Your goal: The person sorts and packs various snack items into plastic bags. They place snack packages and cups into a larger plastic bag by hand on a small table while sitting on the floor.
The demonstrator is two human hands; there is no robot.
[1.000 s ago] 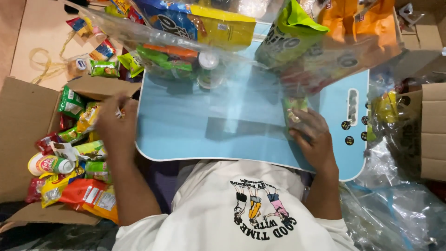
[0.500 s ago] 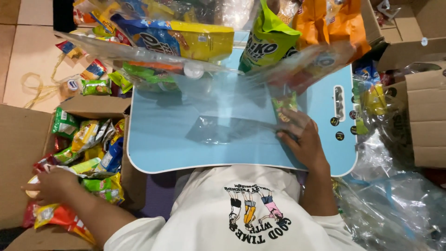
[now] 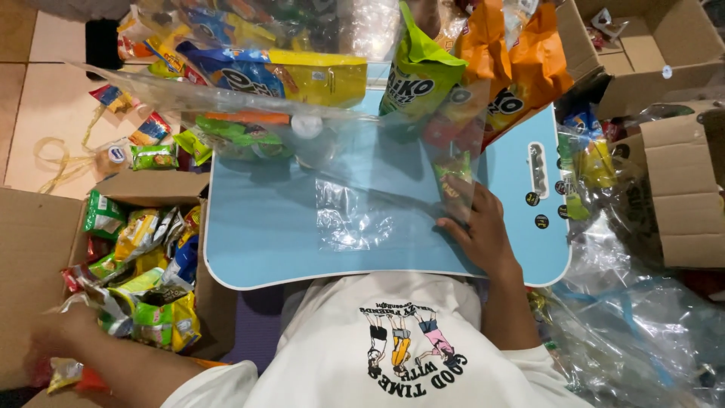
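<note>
- Centrally, the light blue lap table carries a clear plastic bag with snack packs at its far end.
- Cardboard box, left: small green and yellow packets.
- Green pouch stands upright beside orange bags.
- Right hand: fingers flat, pressing the bag edge.
- Left hand: in the box; blurred, grip cannot be told.

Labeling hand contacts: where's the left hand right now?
Head view, bottom left: the left hand is down in the open cardboard box of snack packets, left of the blue lap table.
</note>
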